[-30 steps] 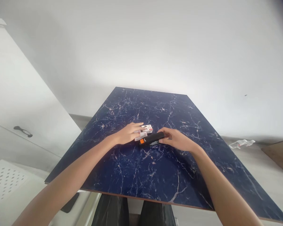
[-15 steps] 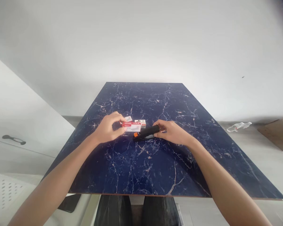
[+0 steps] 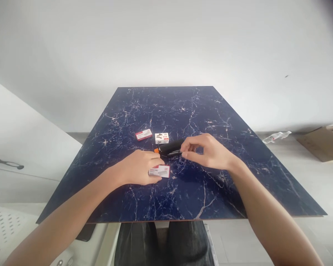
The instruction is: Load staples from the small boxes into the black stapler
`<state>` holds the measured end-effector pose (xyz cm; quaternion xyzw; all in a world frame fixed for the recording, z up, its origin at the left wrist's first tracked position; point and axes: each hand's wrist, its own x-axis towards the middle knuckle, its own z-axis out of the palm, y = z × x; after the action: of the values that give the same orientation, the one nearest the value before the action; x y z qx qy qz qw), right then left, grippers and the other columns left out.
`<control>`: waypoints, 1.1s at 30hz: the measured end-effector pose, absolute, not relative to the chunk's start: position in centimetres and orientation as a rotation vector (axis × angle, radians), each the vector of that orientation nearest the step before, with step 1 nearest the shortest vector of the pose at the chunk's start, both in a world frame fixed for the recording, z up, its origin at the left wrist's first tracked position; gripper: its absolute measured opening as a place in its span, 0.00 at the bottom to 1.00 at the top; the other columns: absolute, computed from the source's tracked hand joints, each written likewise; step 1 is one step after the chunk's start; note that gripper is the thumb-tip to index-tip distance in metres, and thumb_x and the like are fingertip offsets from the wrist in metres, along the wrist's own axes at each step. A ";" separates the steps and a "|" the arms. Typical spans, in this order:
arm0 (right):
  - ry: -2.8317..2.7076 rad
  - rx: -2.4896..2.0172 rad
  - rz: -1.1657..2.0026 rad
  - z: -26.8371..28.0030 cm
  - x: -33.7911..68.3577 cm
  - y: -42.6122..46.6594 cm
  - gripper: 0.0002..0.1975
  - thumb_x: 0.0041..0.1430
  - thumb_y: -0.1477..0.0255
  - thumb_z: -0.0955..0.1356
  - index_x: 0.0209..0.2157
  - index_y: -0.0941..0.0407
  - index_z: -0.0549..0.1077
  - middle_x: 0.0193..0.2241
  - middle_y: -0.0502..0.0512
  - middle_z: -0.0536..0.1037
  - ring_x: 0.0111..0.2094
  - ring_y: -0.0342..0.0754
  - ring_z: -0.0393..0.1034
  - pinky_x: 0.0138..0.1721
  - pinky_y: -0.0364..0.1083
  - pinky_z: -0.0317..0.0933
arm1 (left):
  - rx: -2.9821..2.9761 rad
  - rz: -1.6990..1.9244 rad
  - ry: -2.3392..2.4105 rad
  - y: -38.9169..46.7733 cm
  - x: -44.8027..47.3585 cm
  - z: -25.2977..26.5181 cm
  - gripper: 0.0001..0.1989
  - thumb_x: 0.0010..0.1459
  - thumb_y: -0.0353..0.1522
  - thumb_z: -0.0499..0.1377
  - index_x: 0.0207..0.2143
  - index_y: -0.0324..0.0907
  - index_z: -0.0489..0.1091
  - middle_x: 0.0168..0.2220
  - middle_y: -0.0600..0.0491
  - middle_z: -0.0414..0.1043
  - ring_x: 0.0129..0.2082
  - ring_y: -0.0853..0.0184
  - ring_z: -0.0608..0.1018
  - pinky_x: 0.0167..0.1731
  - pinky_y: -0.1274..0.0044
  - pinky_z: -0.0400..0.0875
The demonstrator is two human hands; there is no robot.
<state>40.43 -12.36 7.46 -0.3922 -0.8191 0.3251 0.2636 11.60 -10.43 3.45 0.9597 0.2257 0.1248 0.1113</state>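
Observation:
Below the middle of the dark blue tabletop, my left hand point(image 3: 140, 167) grips a red and white box of staples point(image 3: 163, 171) at its left part, thumb on the near edge and fingers across the far one. Just beyond it lies a black stapler point(image 3: 169, 148) with an orange tip at its left end. My right hand point(image 3: 204, 150) has its fingers curled round the stapler's right end, thumb on the near side; that end is hidden. Behind the stapler stand a small white box point(image 3: 161, 138) with a printed picture and a second red and white box point(image 3: 143, 135).
The marble-patterned table point(image 3: 180, 111) reaches toward a white wall. On the floor to the right are a clear plastic bottle point(image 3: 276, 137) and a cardboard box point(image 3: 322, 144). A white cabinet with a dark handle point(image 3: 7, 163) stands at the left.
My left hand has brought the staples box nearer to me, down in front of the stapler, uncovering the two boxes behind. My right hand stays at the stapler's right end. The view has shifted slightly.

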 end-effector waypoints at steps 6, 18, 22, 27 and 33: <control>-2.107 -1.007 1.161 7.0 38.3 -13.7 0.09 0.59 0.66 0.73 0.41 0.51 0.76 0.35 0.50 0.84 0.33 0.47 0.80 0.35 0.45 0.75 | 2.843 0.810 0.666 -10.7 12.0 2.6 0.16 0.60 0.40 0.62 0.48 0.46 0.76 0.38 0.51 0.79 0.33 0.65 0.82 0.31 0.76 0.76; -1.662 -1.002 1.378 5.4 37.5 -13.4 0.10 0.59 0.73 0.72 0.43 0.53 0.76 0.31 0.50 0.83 0.32 0.48 0.80 0.35 0.47 0.75 | 3.083 1.116 0.621 -10.1 11.7 2.2 0.22 0.64 0.39 0.61 0.59 0.43 0.68 0.46 0.47 0.81 0.39 0.61 0.85 0.35 0.74 0.83; -1.724 -1.026 1.224 5.5 37.3 -13.7 0.05 0.61 0.70 0.72 0.39 0.53 0.78 0.32 0.52 0.83 0.32 0.49 0.80 0.37 0.49 0.76 | 2.983 1.147 0.660 -9.8 11.6 1.9 0.26 0.67 0.36 0.60 0.65 0.45 0.62 0.53 0.45 0.78 0.49 0.58 0.83 0.47 0.68 0.82; -1.669 -1.071 1.096 5.4 36.6 -14.0 0.10 0.56 0.67 0.76 0.35 0.53 0.74 0.31 0.51 0.81 0.30 0.48 0.78 0.32 0.46 0.74 | 2.878 1.123 0.619 -9.7 11.9 2.4 0.28 0.69 0.32 0.58 0.68 0.49 0.58 0.61 0.44 0.71 0.60 0.54 0.75 0.58 0.60 0.75; -1.386 -0.952 1.291 4.7 36.1 -13.6 0.10 0.60 0.69 0.73 0.38 0.52 0.67 0.35 0.51 0.80 0.36 0.48 0.79 0.39 0.50 0.78 | 1.972 1.124 0.603 -10.1 12.2 3.0 0.26 0.71 0.38 0.55 0.69 0.56 0.57 0.69 0.45 0.61 0.59 0.52 0.76 0.49 0.62 0.81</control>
<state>36.11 -13.58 4.69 -0.3918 -0.5703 0.5314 0.4888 12.21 -10.11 2.99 0.7745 0.2367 0.4413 0.3865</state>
